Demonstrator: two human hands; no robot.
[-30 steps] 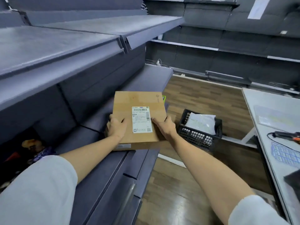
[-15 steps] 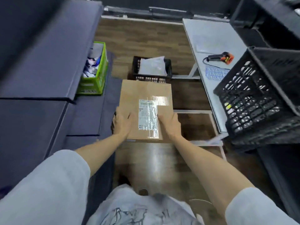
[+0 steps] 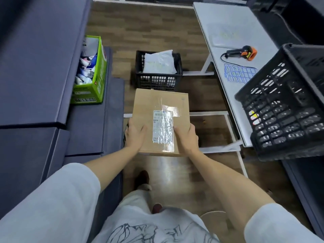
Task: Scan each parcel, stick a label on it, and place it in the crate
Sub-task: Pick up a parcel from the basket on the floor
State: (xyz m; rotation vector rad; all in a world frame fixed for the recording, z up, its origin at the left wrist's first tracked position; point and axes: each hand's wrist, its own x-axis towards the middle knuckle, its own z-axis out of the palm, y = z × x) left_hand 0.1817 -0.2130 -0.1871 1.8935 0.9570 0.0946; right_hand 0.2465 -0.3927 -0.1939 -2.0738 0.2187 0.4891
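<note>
The parcel (image 3: 160, 106) is plain brown cardboard with a white label (image 3: 163, 126) (glossy under clear tape). The floor crate (image 3: 158, 79) is black lattice, the carton (image 3: 95, 79) bright green, the scanner (image 3: 242, 52) black and orange.

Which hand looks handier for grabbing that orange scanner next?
Probably the right hand: the orange and black handheld scanner lies on the white table on its side. The left hand could keep holding the brown cardboard parcel.

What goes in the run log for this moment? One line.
left hand: holds box | right hand: holds box | scanner: on table
</note>
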